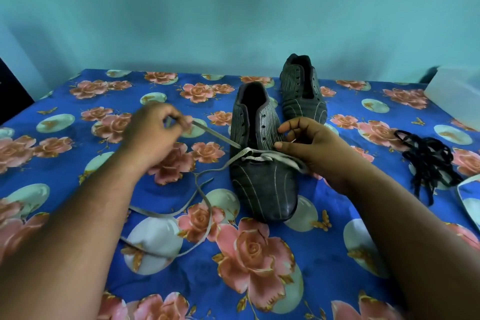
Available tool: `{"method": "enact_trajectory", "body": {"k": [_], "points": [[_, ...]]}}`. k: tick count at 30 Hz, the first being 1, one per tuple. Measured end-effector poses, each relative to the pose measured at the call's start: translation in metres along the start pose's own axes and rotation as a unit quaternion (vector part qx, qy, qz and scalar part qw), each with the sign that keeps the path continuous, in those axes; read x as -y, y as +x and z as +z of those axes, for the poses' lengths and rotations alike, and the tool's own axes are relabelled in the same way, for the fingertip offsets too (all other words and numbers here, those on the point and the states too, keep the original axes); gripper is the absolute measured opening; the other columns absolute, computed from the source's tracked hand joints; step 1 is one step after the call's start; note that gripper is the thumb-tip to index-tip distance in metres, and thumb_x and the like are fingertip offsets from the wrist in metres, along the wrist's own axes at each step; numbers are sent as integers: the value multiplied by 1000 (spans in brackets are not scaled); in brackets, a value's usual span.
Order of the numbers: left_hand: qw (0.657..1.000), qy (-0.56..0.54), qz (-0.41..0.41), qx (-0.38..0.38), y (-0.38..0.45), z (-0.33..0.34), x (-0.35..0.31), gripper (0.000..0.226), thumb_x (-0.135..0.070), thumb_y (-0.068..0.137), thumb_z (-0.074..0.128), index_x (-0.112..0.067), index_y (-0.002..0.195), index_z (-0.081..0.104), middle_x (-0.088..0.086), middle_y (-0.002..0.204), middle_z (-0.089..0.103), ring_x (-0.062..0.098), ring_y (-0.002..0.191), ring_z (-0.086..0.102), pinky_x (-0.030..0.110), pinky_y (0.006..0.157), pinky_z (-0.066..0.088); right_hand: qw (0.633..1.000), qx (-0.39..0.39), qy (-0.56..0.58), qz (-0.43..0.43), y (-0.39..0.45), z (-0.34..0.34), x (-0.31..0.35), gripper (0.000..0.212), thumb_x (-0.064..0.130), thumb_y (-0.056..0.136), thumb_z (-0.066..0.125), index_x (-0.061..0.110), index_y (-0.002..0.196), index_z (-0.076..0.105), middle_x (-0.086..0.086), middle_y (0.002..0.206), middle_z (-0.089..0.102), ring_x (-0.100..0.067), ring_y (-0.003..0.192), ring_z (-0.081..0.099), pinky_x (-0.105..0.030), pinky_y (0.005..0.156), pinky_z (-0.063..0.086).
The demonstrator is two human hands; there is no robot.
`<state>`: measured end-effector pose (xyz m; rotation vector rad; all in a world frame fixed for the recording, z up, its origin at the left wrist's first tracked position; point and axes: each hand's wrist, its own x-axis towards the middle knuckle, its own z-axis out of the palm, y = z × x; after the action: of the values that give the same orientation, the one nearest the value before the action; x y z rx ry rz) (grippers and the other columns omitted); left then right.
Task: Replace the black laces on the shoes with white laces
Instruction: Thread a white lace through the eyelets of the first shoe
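near shoe (262,163) centre frame, white lace (207,135) through lowest eyelets | left hand (153,132) grip pinched on lace end | right hand (311,148) grip closed on other strand | lace limp, light: likely best held near the tip | black laces (428,161) heaped right

The near shoe (262,179) looked like dark leather, a bit shiny at the toe, with thin pale stitched lines. The white lace (207,205) was flat woven cloth, and the black laces (428,161) were soft, matt cord. The bedsheet (324,254) was smooth printed cloth with flowers.
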<state>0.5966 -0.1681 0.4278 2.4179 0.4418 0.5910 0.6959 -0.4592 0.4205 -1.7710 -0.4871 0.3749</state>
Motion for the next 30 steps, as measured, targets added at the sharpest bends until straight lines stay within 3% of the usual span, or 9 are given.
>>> {"method": "enact_trajectory", "body": {"k": [4,7,10,12,16,19,22,24,30], "points": [[973,120,-132,-146,16,-18,36,30,-61,89,62,-33,79,64,5,105,70,38,103,62,56,85,52,1000,6,10,2,-1,0,1,25,12,87,78,22,107,66,-4,92,55,-4,58,47,-10,41,34],[967,167,-91,-172,18,-9,33,35,-62,91,59,-30,100,71,10,117,67,41,115,57,52,85,43,1000,1,13,-2,-1,1,1,25,11,87,78,20,107,66,-5,94,54,-1,55,45,-10,41,34],[995,-12,93,-29,4,5,2,44,-64,91,59,-25,107,71,0,118,68,12,107,65,40,90,52,1000,3,11,-3,0,1,1,25,12,87,77,21,107,66,-5,94,54,-2,56,46,-9,42,34],[976,-120,149,107,-12,14,-19,48,-61,92,60,-15,94,71,-5,104,68,-3,89,66,25,82,54,1000,-2,10,-6,0,2,-1,23,16,88,78,24,106,66,-4,93,55,-5,61,47,-10,45,37],[953,-136,185,196,-22,24,-30,42,-47,92,65,-6,86,68,-2,95,61,13,95,60,38,85,52,999,-34,-25,-25,1,10,-4,36,48,78,78,31,106,63,3,97,58,-6,72,51,-18,60,44],[949,-207,117,205,-22,15,-34,38,-37,89,65,0,92,66,1,96,58,15,86,66,31,71,59,995,-49,-74,-38,1,14,-5,39,40,81,80,31,111,57,10,99,55,0,70,49,-18,65,47],[955,-223,12,193,-19,2,-30,26,-29,97,64,-4,99,61,8,85,59,11,50,60,38,40,50,994,-55,-84,-37,0,13,-5,40,35,83,82,31,113,55,11,99,54,3,68,51,-17,67,48],[959,-203,-58,191,-11,-7,-12,21,-35,99,62,-14,100,59,16,76,70,20,42,59,27,41,41,994,-51,-86,-35,-1,13,-4,42,33,84,81,29,116,54,10,99,53,6,66,52,-13,64,49],[985,-98,-122,75,4,-10,14,24,-38,97,66,-16,88,68,6,87,68,22,66,64,29,43,49,994,-49,-92,-40,-3,13,0,42,29,85,81,29,117,52,9,101,53,7,65,52,-10,61,49]]}}
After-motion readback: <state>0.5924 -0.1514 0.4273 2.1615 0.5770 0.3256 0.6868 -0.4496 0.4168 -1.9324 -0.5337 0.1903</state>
